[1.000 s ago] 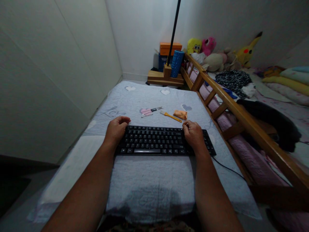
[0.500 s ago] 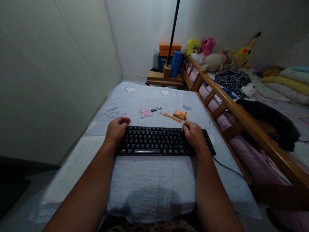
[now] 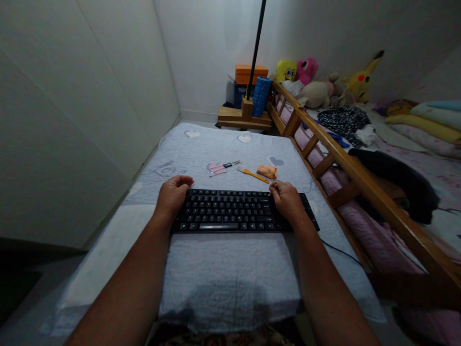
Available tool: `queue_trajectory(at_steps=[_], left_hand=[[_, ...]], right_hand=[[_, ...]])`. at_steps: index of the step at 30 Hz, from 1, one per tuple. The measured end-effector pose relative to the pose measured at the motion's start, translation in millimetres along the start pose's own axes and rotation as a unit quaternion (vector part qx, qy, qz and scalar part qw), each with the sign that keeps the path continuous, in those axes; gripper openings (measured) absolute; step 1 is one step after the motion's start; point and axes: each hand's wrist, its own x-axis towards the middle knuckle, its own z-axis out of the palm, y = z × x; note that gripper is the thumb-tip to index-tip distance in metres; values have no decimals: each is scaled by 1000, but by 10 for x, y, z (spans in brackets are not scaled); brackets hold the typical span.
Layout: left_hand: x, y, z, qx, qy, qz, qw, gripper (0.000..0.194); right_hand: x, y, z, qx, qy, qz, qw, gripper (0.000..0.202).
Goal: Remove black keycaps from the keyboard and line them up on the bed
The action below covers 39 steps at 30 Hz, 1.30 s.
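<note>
Drifting slightly left since the earlier frame, the background is framing a nearly motionless pair of hands. The left hand [image 3: 173,194] is curling narrowly at the keyboard's [image 3: 226,211] 10 o'clock end; its grip I cannot tell. The right hand [image 3: 286,196] is pinching narrowly at 2 o'clock, contents unclear. The keyboard is lying centrally on the quilt [image 3: 230,269], a yellow brush [image 3: 256,176] resting beyond, toward 12 o'clock.
</note>
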Motion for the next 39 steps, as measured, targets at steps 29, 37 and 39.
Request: queue_trajectory(at_steps=[29,37,39], left_hand=[[-33,87,-3,-63,26,-44,997,25],[-33,125,5,-98,31,-61,993,25],[-28,118,4,-103,31,-59,992,25]], right_hand=[[-17,99,79,64,74,13,995,17],[-36,181,13,66,83,48,993,19],[-42,184,12,68,82,48,993,19]])
